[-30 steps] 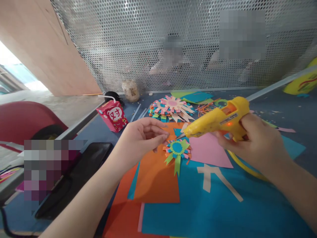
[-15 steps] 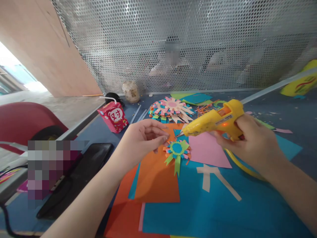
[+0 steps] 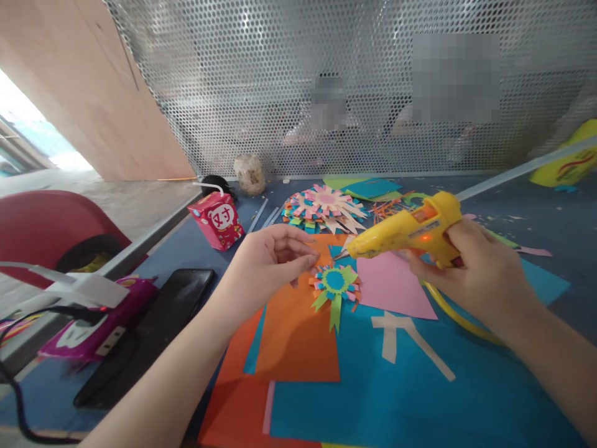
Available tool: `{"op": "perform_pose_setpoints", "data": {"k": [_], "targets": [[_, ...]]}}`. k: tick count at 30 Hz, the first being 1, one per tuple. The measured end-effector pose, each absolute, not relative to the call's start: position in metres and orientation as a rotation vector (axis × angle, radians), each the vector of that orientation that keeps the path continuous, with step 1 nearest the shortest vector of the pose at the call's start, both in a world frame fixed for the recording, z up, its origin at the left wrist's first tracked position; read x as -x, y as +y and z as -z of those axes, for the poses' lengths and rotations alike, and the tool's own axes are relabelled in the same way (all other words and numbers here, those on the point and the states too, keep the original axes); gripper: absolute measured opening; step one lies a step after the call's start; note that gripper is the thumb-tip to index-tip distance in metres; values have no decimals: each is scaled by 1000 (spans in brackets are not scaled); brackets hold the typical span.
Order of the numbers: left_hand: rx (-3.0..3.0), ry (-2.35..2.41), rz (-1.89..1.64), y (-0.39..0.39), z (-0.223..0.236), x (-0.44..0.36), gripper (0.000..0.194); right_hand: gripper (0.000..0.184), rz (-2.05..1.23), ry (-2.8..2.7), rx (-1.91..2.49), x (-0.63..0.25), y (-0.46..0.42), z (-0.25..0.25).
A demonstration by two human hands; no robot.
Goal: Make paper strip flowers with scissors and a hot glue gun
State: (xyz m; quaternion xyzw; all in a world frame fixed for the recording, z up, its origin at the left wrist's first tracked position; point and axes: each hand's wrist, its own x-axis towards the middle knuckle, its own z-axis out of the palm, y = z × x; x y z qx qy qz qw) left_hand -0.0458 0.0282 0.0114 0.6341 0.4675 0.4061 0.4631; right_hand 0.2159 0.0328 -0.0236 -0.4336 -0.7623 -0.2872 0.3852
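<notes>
My right hand [image 3: 485,267] is wrapped round the handle of a yellow hot glue gun [image 3: 396,233], whose small light glows orange. Its metal nozzle points left, close to the fingertips of my left hand [image 3: 284,258]. Those left fingers are curled towards the thumb in a pinch; whatever is between them is too small or hidden to make out. Just below the nozzle lies a paper rosette [image 3: 336,282] with a blue centre, fringed layers and green tails. Beneath it are an orange sheet [image 3: 298,348] and a pink sheet [image 3: 396,286].
Finished-looking paper rosettes [image 3: 324,202] are piled behind my hands. A red drink carton [image 3: 217,221] with a straw, a black phone [image 3: 153,336] and a purple power strip [image 3: 97,333] stand or lie left. Cream paper strips [image 3: 389,339] rest on a blue sheet [image 3: 373,410]. Perforated metal [image 3: 261,74] closes the back.
Both hands and the glue gun hold nearly the same positions. The whole view has shifted slightly, with things appearing a little lower and to the right.
</notes>
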Motion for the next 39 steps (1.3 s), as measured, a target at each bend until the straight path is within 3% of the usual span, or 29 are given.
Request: {"op": "perform_pose_setpoints", "data": {"k": [20, 39], "targets": [[-1575, 1197, -927, 28, -10, 43, 17, 21, 734, -1956, 1058, -212, 31, 22], [-1575, 1208, -944, 28, -9, 43, 18, 28, 703, -1939, 1101, -214, 33, 23]]}}
